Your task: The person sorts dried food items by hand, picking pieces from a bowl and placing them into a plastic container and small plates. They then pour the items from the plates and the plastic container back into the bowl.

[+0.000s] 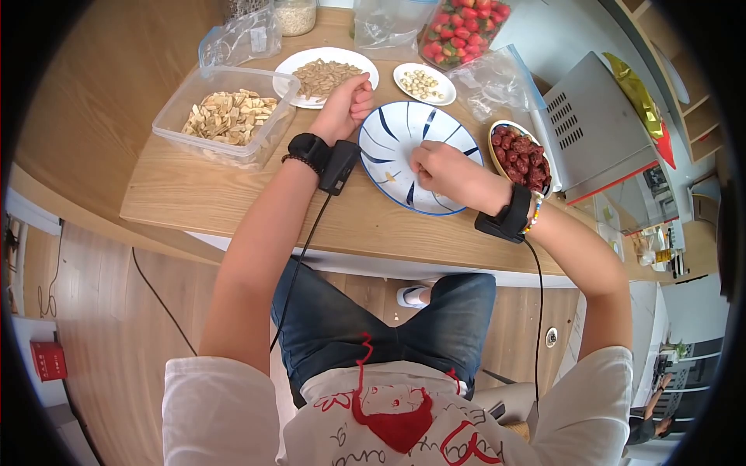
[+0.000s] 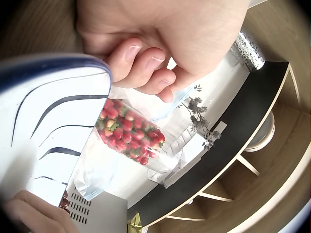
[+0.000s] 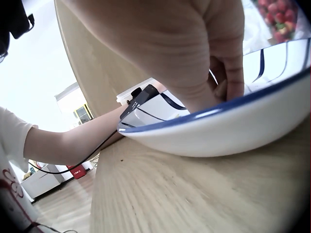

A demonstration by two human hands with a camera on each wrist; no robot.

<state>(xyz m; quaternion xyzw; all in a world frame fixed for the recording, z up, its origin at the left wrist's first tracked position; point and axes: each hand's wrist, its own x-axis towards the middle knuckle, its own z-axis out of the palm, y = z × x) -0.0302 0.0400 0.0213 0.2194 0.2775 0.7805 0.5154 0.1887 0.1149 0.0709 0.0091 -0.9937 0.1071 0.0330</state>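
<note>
My right hand (image 1: 457,175) reaches down into a white plate (image 1: 400,128) with dark blue stripes and a blue rim. Its fingers are bent toward the plate's inside, and in the right wrist view the palm hides most of the fingertips (image 3: 235,90); I cannot tell whether they pinch anything. A few small beige bits lie on the plate near that hand. My left hand (image 1: 344,107) is by the plate's far left edge, fingers loosely curled with nothing seen in them. Behind it stands a white plate (image 1: 284,64) heaped with beige elongated pieces (image 1: 325,76).
A clear plastic box (image 1: 167,116) holds pale dried slices (image 1: 231,116) at left. A small dish (image 1: 447,92) carries pale round seeds. Wrinkled dark red dates (image 1: 519,159) fill a bowl at right. Strawberries (image 1: 465,31) and plastic bags stand behind, near a grey vented appliance (image 1: 598,120).
</note>
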